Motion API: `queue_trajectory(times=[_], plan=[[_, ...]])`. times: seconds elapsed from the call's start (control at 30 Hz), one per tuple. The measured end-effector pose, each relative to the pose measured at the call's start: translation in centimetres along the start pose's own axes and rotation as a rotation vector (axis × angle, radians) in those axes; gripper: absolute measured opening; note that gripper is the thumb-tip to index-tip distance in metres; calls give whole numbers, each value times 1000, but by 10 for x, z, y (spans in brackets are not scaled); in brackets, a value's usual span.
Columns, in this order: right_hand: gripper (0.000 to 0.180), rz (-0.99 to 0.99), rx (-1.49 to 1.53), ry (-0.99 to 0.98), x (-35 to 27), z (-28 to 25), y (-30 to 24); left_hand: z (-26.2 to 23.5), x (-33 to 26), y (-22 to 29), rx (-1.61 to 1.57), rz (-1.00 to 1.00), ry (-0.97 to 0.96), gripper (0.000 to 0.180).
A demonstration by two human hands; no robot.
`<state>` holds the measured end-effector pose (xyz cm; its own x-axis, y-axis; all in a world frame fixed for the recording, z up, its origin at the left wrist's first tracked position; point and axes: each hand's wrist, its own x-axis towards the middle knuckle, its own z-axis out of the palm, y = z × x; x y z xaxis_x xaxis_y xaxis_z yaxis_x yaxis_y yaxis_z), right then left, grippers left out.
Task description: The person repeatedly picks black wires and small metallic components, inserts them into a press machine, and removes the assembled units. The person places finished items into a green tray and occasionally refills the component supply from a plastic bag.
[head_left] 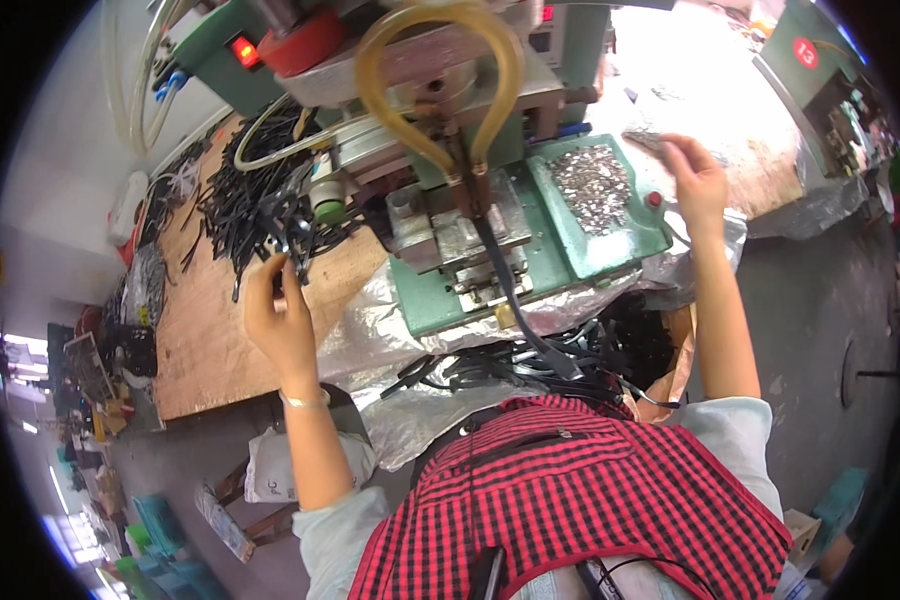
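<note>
My left hand [282,325] is at the near edge of a tangled pile of black strips [245,185], its thumb and fingers pinched around the end of a dark strip. My right hand [698,188] reaches past the right side of a green tray [620,250] heaped with small shiny metal pieces [588,188]. Its fingertips close at a small greyish thing [645,138], too small to make out. Between my hands stands a green bench press [435,300]. From its metal head one black strip [500,265] hangs down toward my lap, with no hand on it.
A yellowish hose [515,70] loops over the press head. More black strips [500,368] lie in a heap below the press, by my checked apron [570,470]. A wooden tabletop [210,350] extends left. Another green machine [820,80] stands at far right.
</note>
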<state>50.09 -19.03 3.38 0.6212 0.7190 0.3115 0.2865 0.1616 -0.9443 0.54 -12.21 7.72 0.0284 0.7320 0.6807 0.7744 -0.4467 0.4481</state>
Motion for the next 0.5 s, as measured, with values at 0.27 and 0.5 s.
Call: queue_trajectory(times=[0.27,0.5], plan=[[17,263,789,-377,-108,40,-98,73,15,-120,782,-66,-360,17],[42,49,720,-398,-139,41,-136,44,11,-110,206,-269,-368,30]])
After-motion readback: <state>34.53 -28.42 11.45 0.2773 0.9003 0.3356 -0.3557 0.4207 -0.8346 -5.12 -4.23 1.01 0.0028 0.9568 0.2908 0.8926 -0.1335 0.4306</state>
